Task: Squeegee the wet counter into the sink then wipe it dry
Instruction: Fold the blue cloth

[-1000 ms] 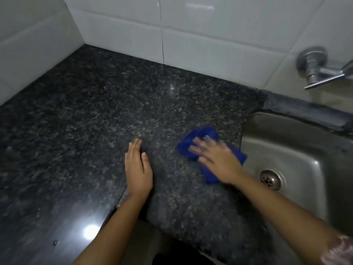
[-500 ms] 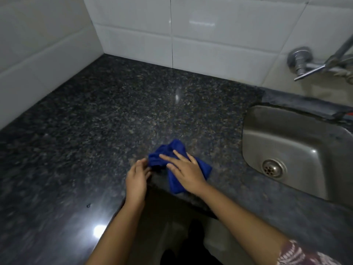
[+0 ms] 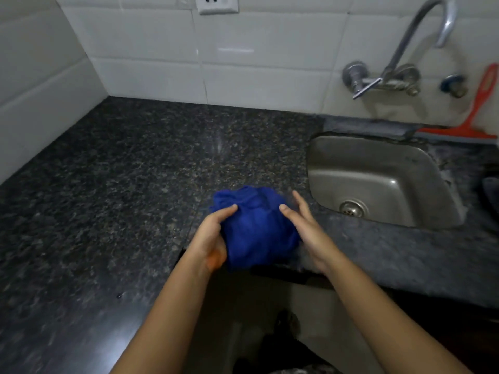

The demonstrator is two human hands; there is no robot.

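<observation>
Cloth (image 3: 256,233), blue and bunched into a ball, sits between a person's two hands at the front edge of a dark speckled surface (image 3: 135,171), at 6 o'clock from the middle of the frame. The steel sink (image 3: 391,184) lies at 3 o'clock. The red squeegee (image 3: 480,109) leans on the wall behind it at 2 o'clock, well apart from both hands, so the job looks to be in its drying half.

The likeliest slip is the bundle dropping over the front edge to the floor, since only one side of it is properly gripped and much of it seems to overhang. A balled cloth may also smear water about rather than lift it. A pale sheen toward 12 o'clock could be a wet patch or only reflected light.

The left hand (image 3: 213,236) cups the cloth's left side, its grip clamped on the fabric with the thumb hooked over the top and the fingers hidden beneath. The right hand (image 3: 305,228) stands on edge against the right side, its grip apart, fingers straight and pointing toward 12 o'clock, thumb tip touching the cloth. Both forearms reach in from 6 o'clock. Whether the bundle rests on the stone cannot be told.
</observation>
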